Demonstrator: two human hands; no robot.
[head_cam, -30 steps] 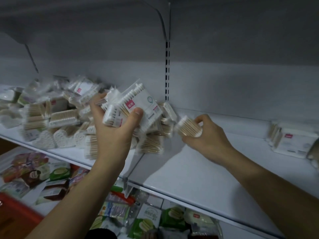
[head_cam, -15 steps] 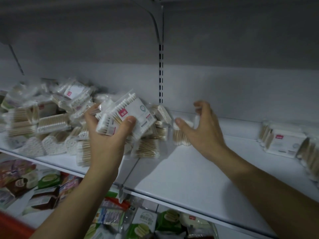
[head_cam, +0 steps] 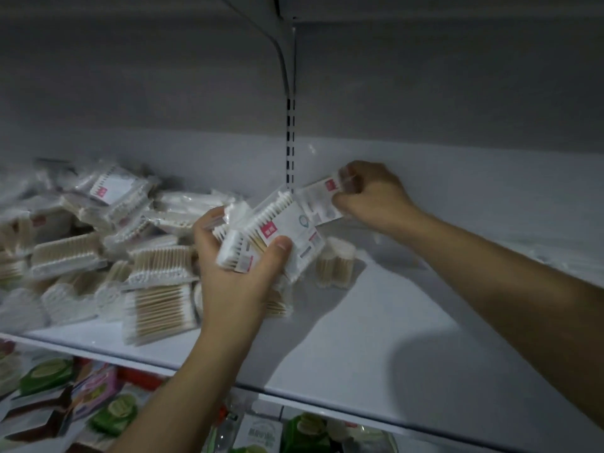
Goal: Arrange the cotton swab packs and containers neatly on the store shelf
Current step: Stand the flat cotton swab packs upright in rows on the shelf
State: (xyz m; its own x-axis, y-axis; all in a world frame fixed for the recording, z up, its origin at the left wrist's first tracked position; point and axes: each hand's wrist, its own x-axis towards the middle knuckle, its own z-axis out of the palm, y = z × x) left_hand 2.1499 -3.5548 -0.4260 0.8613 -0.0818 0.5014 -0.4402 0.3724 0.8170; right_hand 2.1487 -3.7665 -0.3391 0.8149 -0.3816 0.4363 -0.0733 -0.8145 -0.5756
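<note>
A messy pile of cotton swab packs (head_cam: 98, 243) covers the left half of the white shelf (head_cam: 376, 338). My left hand (head_cam: 238, 282) grips a stack of flat swab packs (head_cam: 277, 237) with red labels, thumb on top, held above the shelf beside the pile. My right hand (head_cam: 372, 194) pinches another flat pack (head_cam: 318, 204) near the back wall, just right of the stack. A small bundle of wooden-stick swabs (head_cam: 336, 266) stands on the shelf below the two hands.
A slotted upright (head_cam: 290, 142) and a bracket run up the back wall. The shelf above hangs low overhead. Green and pink packaged goods (head_cam: 49, 377) fill the lower shelf beneath the front edge.
My right hand left the small swab bundle standing on the shelf, rose toward the back wall and took hold of a flat pack. The left hand kept its stack, shifting slightly right.
</note>
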